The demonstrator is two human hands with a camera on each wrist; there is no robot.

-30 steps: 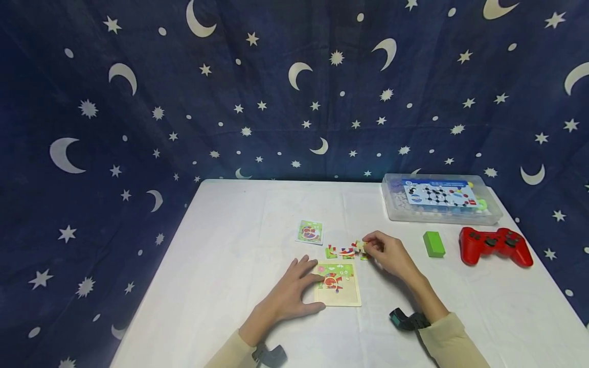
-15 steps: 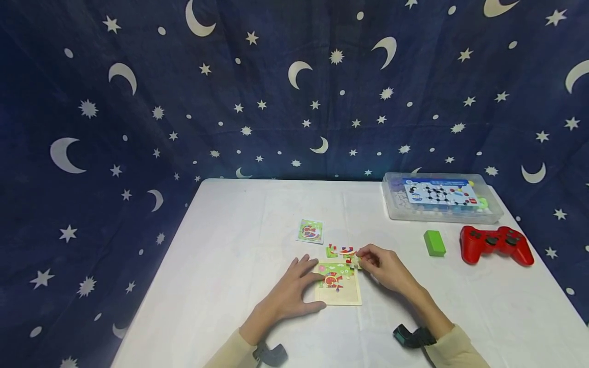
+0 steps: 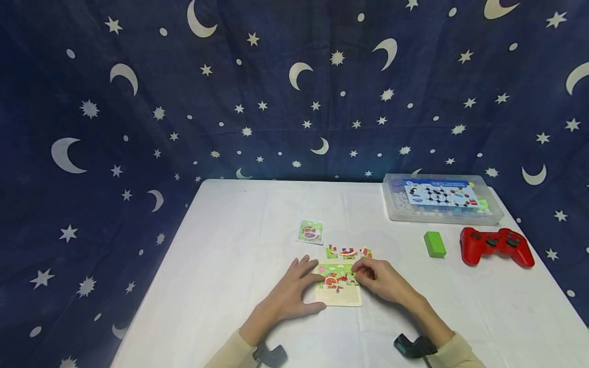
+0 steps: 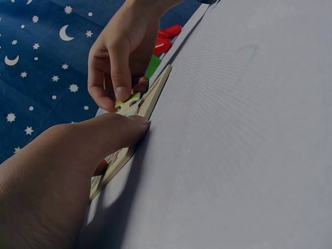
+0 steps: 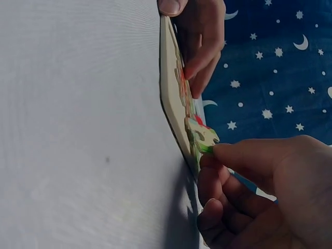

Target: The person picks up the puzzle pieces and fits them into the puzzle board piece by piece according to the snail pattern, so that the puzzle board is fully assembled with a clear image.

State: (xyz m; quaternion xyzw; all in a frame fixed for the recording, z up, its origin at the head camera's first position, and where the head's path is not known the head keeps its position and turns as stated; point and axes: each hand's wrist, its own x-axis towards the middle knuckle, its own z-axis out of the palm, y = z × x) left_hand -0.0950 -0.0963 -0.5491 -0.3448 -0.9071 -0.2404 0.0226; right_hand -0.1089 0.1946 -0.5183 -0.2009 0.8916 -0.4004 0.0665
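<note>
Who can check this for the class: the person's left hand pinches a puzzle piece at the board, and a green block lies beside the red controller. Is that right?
Not the left hand: the right hand pinches the puzzle piece at the board, as the right wrist view shows. The green block does lie beside the red controller.

Wooden puzzle board (image 3: 347,300): roughly square, pale rim, lying flat at lower centre of the head view. Upper part filled with printed green and red pieces; lower strip shows bare wood. Left hand (image 3: 296,289) touches its left side, thumb on the rim. Puzzle piece (image 5: 204,137): cream and green, notched edge; pinched by right hand (image 3: 379,278), tilted over the board's right side, not flush. Loose pieces (image 3: 348,252): red, white, green; in a row just above the board in frame.
</note>
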